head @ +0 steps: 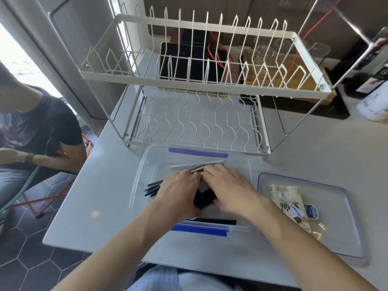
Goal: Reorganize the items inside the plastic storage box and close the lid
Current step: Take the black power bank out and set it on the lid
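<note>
White bench (pixel 109 185), dish rack (pixel 189 85) beyond my hands. Left hand (pixel 178 194) and right hand (pixel 228 190) sit together inside the open storage box (pixel 136 185), gripping a black item (pixel 203 199). Lid (pixel 344 227) lies right of them, packet (pixel 287 196) on it. Sorting underway; closing not done.

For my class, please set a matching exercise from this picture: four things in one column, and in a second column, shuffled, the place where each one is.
Things:
1. lid
2. dish rack
3. white cable
4. both hands (left hand, right hand)

Places:
A. behind the storage box, standing on the table
B. inside the storage box
C. flat on the table to the right of the storage box
D. on top of a small packet that lies on the lid

Pairs: 1-C, 2-A, 3-D, 4-B
</note>
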